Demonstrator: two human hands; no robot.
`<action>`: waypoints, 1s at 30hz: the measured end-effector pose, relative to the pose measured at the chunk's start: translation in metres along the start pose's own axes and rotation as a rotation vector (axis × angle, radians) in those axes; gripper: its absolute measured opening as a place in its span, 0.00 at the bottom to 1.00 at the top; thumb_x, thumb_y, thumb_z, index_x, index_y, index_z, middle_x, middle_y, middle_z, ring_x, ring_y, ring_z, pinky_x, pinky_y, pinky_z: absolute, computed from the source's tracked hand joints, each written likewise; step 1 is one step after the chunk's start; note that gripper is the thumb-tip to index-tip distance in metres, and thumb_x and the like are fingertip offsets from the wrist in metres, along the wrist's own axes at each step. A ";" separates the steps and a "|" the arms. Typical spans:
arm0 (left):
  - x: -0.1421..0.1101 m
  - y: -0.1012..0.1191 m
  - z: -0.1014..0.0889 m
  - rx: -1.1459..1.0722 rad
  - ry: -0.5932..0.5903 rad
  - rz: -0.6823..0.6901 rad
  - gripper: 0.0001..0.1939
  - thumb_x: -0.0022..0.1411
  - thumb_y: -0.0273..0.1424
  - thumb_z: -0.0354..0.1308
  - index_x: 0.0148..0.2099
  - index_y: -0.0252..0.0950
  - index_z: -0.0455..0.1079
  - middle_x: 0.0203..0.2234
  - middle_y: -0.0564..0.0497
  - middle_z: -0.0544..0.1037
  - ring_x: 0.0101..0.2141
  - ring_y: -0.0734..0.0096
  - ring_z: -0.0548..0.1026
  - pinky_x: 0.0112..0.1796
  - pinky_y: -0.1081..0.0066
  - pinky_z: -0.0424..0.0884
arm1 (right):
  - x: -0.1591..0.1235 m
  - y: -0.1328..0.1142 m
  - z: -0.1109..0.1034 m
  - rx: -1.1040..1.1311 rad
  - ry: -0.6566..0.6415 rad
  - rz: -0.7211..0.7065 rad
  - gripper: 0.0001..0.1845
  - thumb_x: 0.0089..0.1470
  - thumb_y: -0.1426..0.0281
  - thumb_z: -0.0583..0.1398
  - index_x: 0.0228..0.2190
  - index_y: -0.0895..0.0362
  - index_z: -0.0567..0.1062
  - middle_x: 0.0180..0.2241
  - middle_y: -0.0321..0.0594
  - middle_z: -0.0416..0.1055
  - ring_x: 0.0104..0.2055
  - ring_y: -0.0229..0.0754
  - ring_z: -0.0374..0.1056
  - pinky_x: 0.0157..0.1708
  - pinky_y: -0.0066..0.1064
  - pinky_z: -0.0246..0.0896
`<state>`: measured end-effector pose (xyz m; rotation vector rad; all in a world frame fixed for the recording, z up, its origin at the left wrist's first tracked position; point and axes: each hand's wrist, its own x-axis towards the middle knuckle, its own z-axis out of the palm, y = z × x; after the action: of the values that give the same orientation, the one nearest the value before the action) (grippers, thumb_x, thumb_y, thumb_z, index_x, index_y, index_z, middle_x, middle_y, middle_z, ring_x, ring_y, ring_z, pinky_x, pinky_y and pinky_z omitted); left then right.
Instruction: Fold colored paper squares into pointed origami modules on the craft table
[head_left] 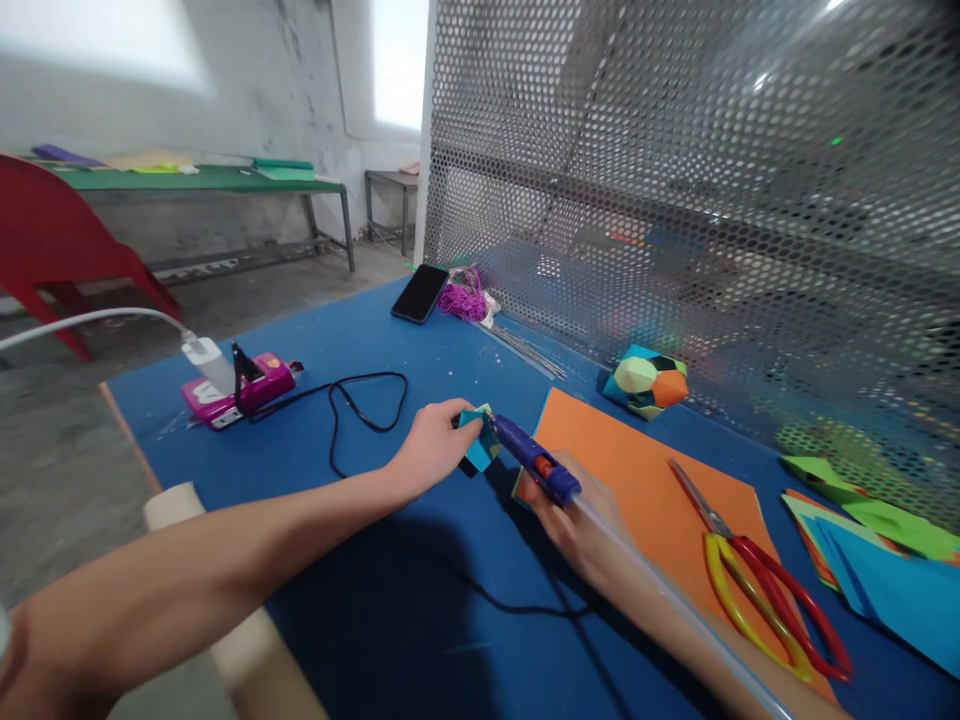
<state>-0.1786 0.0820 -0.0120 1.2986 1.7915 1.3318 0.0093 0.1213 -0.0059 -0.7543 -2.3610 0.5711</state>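
My left hand (439,445) pinches a small folded paper piece (480,452) in blue with pale green and dark parts, above the blue table. In my right hand (577,510) is a blue glue gun (534,458), its nozzle at the top edge of the paper piece; whether it touches I cannot tell. A long clear glue stick (660,585) runs out of the gun's back end. Under and beside my right hand lies an orange paper sheet (637,460), with red-and-yellow-handled scissors (750,580) on it.
A multicoloured paper ball (645,381) sits near the perforated metal screen (600,180). At left, a pink power strip (240,388) holds plugs; a black cord (367,378) crosses the table (315,350). A phone (421,293) and purple string (463,298) lie at the back, coloured papers (885,580) at right.
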 end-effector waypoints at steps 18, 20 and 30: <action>-0.001 0.001 -0.001 -0.025 -0.010 -0.003 0.11 0.53 0.33 0.53 0.31 0.33 0.74 0.18 0.54 0.72 0.19 0.76 0.65 0.20 0.76 0.58 | -0.005 0.009 0.008 0.095 0.026 0.054 0.07 0.55 0.66 0.53 0.27 0.55 0.65 0.23 0.36 0.67 0.24 0.36 0.64 0.24 0.26 0.59; -0.001 0.002 -0.001 -0.022 -0.009 -0.006 0.10 0.53 0.33 0.53 0.31 0.33 0.74 0.19 0.54 0.72 0.19 0.76 0.65 0.20 0.76 0.59 | -0.004 0.009 0.008 0.109 0.033 0.100 0.08 0.55 0.65 0.53 0.27 0.55 0.65 0.23 0.35 0.67 0.23 0.36 0.64 0.25 0.26 0.60; -0.002 0.006 -0.002 -0.066 -0.039 -0.060 0.08 0.53 0.31 0.54 0.30 0.33 0.72 0.20 0.54 0.72 0.21 0.75 0.67 0.22 0.76 0.62 | 0.006 -0.010 -0.005 0.052 0.007 0.222 0.10 0.51 0.63 0.52 0.23 0.54 0.67 0.20 0.36 0.68 0.21 0.39 0.64 0.22 0.29 0.60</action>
<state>-0.1775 0.0795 -0.0062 1.2183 1.7319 1.3125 0.0051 0.1182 0.0060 -0.9995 -2.2616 0.7185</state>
